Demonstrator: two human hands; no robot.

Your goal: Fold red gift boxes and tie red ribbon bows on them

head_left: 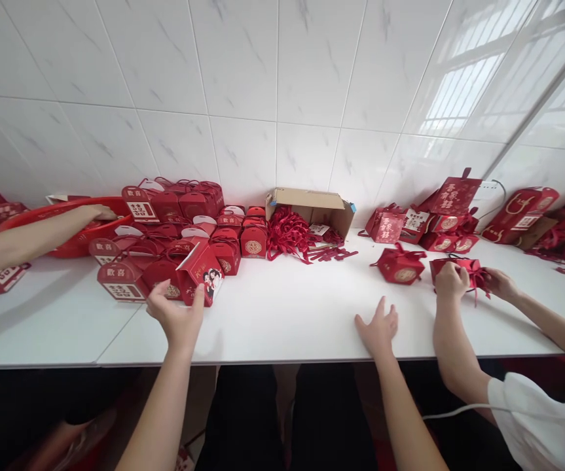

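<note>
My left hand [177, 317] is at the front of a cluster of red gift boxes, its thumb and fingers spread apart. Its thumb overlaps the lower part of a red gift box with a printed couple [212, 282]; I cannot tell if they touch. Behind the fingers sits another red box with a gold emblem [171, 289], partly hidden. Over the bare white table to the right, my right hand [379, 329] has its fingers spread and holds nothing. The nearest thing to it is a red box with a ribbon bow [400, 265], just beyond the fingertips.
A cardboard carton [306, 196] with red ribbons [289, 235] stands against the tiled wall. At right, a co-worker's hands [452, 281] handle a ribboned red box [473, 265]. Another person's arm [31, 239] reaches into a red basin [73, 245] at left. More red boxes [454, 196] stand back right.
</note>
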